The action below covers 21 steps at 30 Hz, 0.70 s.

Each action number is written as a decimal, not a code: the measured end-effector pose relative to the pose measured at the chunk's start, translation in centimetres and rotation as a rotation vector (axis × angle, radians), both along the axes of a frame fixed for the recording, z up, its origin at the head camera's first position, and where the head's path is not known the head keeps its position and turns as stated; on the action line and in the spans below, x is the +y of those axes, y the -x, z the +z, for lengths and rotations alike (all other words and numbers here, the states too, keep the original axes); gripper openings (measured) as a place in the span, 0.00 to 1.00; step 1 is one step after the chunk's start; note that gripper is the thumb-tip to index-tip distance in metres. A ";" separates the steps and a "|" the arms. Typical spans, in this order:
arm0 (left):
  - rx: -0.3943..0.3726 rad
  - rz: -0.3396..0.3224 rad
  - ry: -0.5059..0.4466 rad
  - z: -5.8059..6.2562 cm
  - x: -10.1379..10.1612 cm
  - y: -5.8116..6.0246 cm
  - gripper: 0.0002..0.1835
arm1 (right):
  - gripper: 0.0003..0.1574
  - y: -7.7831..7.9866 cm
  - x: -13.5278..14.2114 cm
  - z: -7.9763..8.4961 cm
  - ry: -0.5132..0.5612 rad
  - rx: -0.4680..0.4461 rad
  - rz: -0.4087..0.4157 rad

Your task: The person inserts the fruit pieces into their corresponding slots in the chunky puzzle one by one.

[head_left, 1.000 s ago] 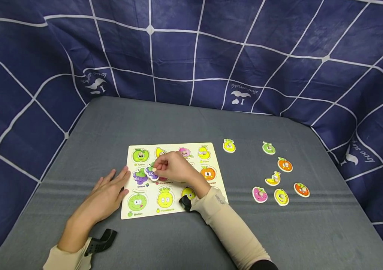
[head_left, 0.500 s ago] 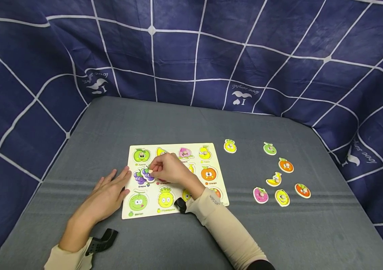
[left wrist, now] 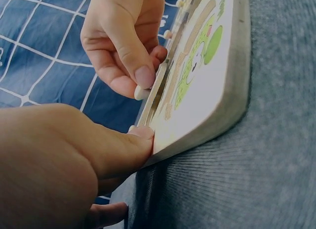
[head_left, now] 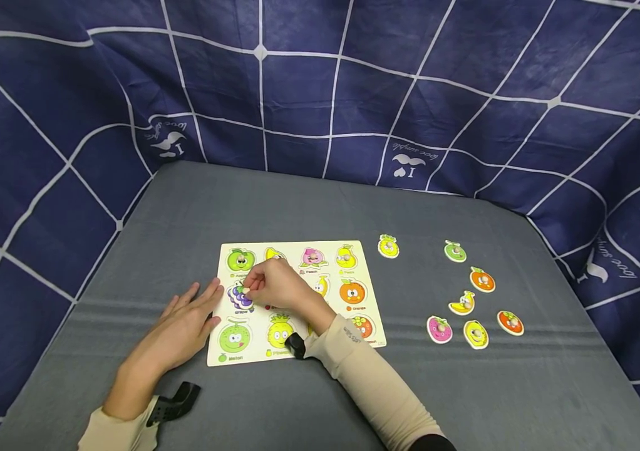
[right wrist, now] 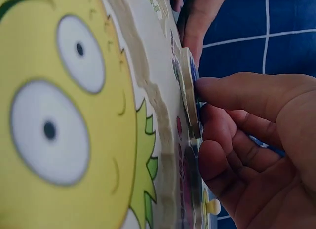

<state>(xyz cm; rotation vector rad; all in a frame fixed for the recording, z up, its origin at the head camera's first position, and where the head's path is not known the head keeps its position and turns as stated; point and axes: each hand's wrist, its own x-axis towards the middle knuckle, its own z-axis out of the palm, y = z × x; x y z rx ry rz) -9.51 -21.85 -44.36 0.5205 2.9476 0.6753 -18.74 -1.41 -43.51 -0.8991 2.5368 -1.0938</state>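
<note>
1. Currently, the right hand pinches the knob of the grape piece between thumb and forefinger.
2. That grape piece lies over the Grape picture, in the middle row at the left of the fruit puzzle board; from the right wrist, its edge stands proud of the board's face.
3. The left hand has its fingers straight and slightly spread at the board's left edge, touching it.
4. To the right, on the grey cloth, lie seven loose knobbed pieces, among them a pineapple, a melon, an orange and a banana.
</note>
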 end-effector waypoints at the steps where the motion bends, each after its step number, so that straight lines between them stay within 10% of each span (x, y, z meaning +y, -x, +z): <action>1: 0.002 0.000 0.000 0.0 0.0 0.0 0.29 | 0.06 0.0 0.0 0.0 -0.005 0.009 0.002; 21: 0.014 0.006 0.004 -0.1 0.1 -0.1 0.29 | 0.07 -0.2 -1.0 -0.2 -0.080 0.069 -0.008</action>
